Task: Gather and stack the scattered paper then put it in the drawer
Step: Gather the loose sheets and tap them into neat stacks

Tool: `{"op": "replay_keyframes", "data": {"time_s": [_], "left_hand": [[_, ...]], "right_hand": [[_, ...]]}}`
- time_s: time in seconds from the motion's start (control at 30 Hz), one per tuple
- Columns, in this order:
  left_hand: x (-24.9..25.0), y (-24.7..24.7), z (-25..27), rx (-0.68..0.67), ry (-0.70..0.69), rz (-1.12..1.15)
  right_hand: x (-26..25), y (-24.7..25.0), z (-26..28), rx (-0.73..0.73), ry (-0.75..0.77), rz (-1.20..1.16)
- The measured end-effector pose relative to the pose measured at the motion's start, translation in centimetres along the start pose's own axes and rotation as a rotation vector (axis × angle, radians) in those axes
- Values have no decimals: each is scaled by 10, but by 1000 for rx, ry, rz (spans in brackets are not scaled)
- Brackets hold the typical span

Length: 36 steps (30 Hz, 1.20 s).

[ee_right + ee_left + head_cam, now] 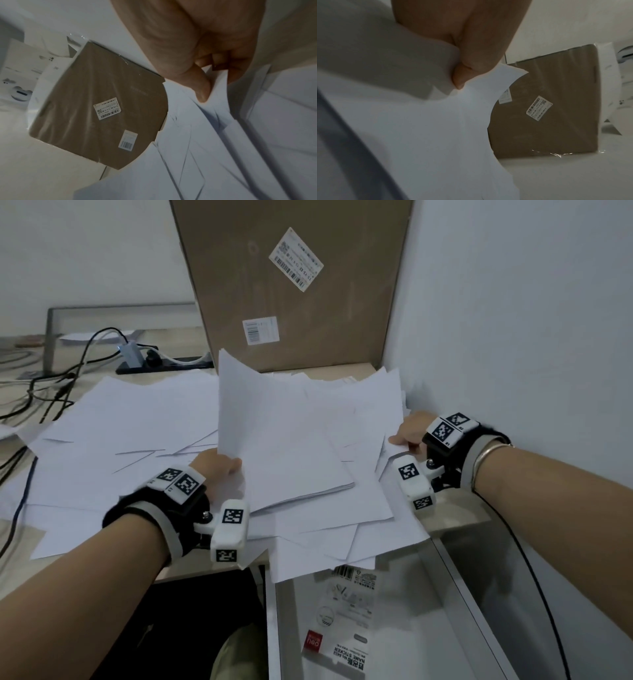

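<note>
One cardboard box [294, 285] behind paper [291, 446]

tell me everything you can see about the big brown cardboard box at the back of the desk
The big flat brown cardboard box stands upright at the back of the light wooden desk, beside the white wall on the right. It looks wrapped in clear film, which glints along its edges in the wrist views. Two white barcode labels are stuck on its face: a tilted one high up, a smaller one lower down. Loose white paper sheets lie up to its foot. Neither hand touches it.
</note>
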State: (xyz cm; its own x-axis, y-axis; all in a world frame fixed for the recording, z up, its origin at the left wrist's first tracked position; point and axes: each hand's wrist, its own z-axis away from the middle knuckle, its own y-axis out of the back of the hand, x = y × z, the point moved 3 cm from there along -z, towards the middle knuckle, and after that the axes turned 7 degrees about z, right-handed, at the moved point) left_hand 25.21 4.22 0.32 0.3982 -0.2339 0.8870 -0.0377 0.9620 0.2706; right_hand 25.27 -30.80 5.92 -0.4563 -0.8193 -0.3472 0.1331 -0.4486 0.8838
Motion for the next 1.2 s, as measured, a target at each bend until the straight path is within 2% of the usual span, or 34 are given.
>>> {"op": "replay_keyframes", "data": {"time_s": [0.1, 0.2, 0.3, 0.37, 0.47, 0.6, 0.73, 0.87, 1.07, 1.13, 1.2], "left_hand": [[-4, 17, 3, 37, 22, -26], [-5, 22, 10, 58, 40, -21], [-6, 15, 18, 19, 58, 46], [-9, 5, 20, -4, 83, 78], [-11, -13, 25, -28, 69, 88], [-16, -23, 23, 14, 20, 72], [-15, -19, 22, 33, 4, 57], [-15, -11, 24, 22, 7, 77], [-17, 8, 28, 48, 34, 99], [-14, 9, 32, 46, 21, 131], [-9, 6, 36, 34, 8, 175]], "right_hand": [[10, -22, 1, -175, 43, -43], [20, -39, 1, -304, -14, -399], [19, -49, 18, -428, -44, -558], [22, -50, 19, -449, -55, -668], [26, -45, 16, -376, -82, -681], [20, -38, 17, -272, -19, -563], [20, -35, 14, -184, 79, -580], [19, -23, 18, -80, 114, -632], [21, 17, 26, 151, 158, -703], [20, 24, 33, 163, 148, -713], [18, 24, 44, 117, 143, -709]]}}
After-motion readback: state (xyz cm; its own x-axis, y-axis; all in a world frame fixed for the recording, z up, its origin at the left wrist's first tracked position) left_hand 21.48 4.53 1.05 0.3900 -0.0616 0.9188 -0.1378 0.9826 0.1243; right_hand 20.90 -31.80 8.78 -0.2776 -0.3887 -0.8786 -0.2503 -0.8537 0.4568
